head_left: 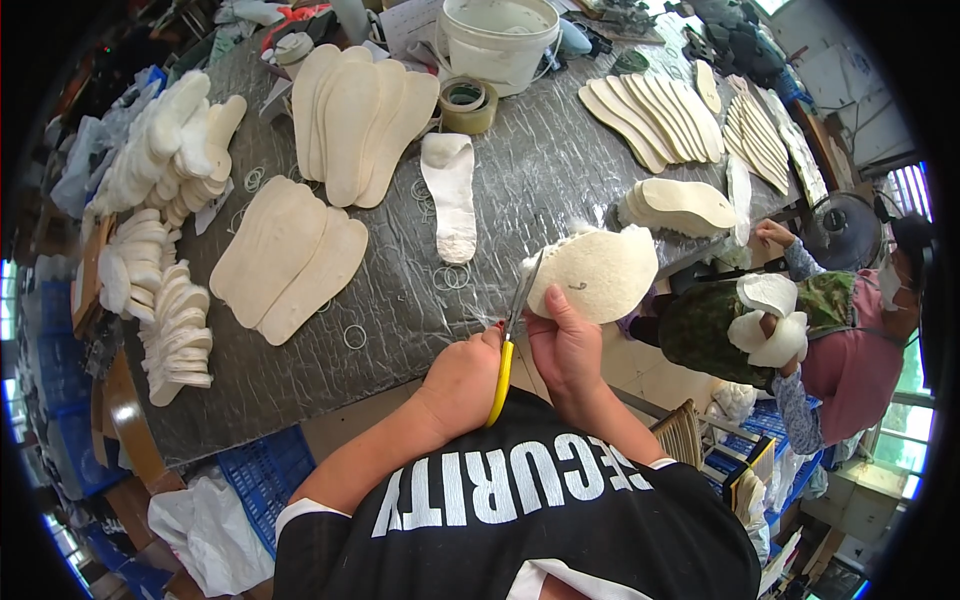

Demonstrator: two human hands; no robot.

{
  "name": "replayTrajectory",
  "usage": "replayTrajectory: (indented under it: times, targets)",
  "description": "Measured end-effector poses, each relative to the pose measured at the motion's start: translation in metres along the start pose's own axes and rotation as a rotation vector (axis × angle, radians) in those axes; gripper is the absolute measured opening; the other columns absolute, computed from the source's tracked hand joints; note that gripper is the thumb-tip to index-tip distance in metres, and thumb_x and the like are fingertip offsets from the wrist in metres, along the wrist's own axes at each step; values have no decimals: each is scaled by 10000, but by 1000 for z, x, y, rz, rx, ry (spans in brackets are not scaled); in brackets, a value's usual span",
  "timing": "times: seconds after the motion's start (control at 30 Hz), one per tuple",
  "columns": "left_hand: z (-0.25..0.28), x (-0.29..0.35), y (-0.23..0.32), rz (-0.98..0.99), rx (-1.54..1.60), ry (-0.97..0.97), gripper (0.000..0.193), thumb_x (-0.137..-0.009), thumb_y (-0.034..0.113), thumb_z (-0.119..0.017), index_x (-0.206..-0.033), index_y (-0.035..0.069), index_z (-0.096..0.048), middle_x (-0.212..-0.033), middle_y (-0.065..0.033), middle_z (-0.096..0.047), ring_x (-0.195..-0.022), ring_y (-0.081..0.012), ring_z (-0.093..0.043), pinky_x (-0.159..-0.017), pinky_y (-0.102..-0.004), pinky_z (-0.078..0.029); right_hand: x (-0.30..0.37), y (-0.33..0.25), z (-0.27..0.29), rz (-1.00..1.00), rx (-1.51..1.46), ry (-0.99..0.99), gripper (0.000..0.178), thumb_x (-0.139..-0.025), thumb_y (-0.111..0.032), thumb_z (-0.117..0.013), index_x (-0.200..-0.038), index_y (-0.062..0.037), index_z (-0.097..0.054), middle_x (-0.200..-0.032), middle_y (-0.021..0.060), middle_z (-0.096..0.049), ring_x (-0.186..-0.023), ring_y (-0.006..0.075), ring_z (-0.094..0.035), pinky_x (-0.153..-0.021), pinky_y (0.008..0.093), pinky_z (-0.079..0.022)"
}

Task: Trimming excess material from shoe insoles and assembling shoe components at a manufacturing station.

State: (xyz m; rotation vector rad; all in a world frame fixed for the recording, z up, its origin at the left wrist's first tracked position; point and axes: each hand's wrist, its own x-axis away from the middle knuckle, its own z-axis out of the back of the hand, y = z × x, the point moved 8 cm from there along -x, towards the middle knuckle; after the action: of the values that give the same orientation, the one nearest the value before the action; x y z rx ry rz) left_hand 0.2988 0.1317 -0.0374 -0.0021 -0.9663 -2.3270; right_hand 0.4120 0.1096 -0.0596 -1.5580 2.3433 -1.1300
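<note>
My left hand (462,382) is closed around the yellow-handled scissors (502,378), whose blades point up and away from me. The blades lie along the left edge of a cream, fleecy insole-like piece (607,268). My right hand (568,348) grips that piece, thumb on top over a small dark mark; the fingers beneath are mostly hidden. Its left edge has loose fluff, and it is held above the table's near edge. Beyond my hands, a single white fleecy insole (453,195) lies on the table.
Insole stacks lie on the dark, film-covered table (400,250): flat ones (290,260) left, fanned ones (650,120) far right, fluffy ones (170,150) far left. A white bucket (498,45) and tape rolls (467,104) stand at the back. Another person (850,350) at right holds white fleecy pieces.
</note>
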Motion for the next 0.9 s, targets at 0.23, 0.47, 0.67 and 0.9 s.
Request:
replayTrajectory:
  times: [0.23, 0.47, 0.67, 0.9]
  targets:
    - [8, 4, 7, -150, 279, 150, 340, -870, 88, -505, -1109, -153, -480, -938, -351, -598, -871, -438, -641, -807, -463, -504, 0, -3, 2, 13, -8, 10, 482, -932, -8, -494, -1387, -77, -349, -1275, 113, -523, -1188, 247, -540, -1001, 421, -468]
    - [0, 3, -8, 95, 240, -28, 511, -854, 145, -593, -1237, -162, -451, -1073, -368, -569, -1046, -460, -581, -945, -431, -442, 2, 0, -1, -13, 32, -12, 559, -894, 24, -521, -1407, -107, -343, -1333, 98, -486, -1231, 273, -502, -1047, 471, -424]
    - [7, 3, -3, 13, 57, 48, 285, -886, 95, -480, -1051, -137, -496, -911, -362, -599, -844, -438, -648, -767, -473, -519, 1, -3, 0, 40, 78, -60, 576, -886, 24, -534, -1412, -106, -339, -1328, 99, -487, -1233, 279, -501, -1043, 477, -423]
    - [2, 5, -10, -6, 28, 1, 360, -828, 116, -590, -1068, -147, -531, -845, -331, -618, -758, -443, -645, -732, -466, -518, -2, -5, -1, 7, 93, -92, 536, -889, 55, -513, -1388, -66, -356, -1289, 121, -505, -1186, 289, -536, -1018, 465, -448]
